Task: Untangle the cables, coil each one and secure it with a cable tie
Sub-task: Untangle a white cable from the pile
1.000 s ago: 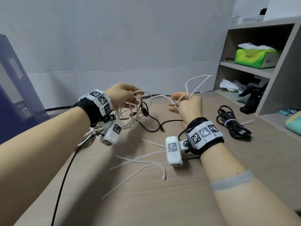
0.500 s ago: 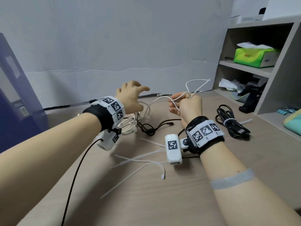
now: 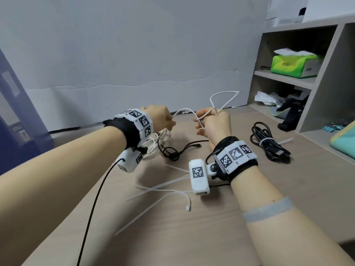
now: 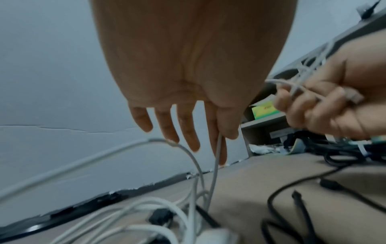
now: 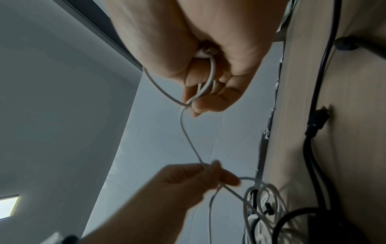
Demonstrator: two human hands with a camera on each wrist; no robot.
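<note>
The right hand (image 3: 213, 121) holds several loops of the white cable (image 3: 184, 110) in curled fingers, above the middle of the worktop (image 3: 288, 189). The left hand (image 3: 159, 120) pinches the same cable, and the rest hangs down into a tangle with a black cable (image 3: 172, 152) near the back edge. If the left hand pulls too fast, I think the knot below can tighten, or loops can slip from the right hand

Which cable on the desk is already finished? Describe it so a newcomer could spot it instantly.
Start at the grey shelf unit on the right. On the desk just in front of it lies a coiled black cable, right of the right hand. Unlike the loose black cable and the white cable, a white cable tie cinches its middle.
</note>
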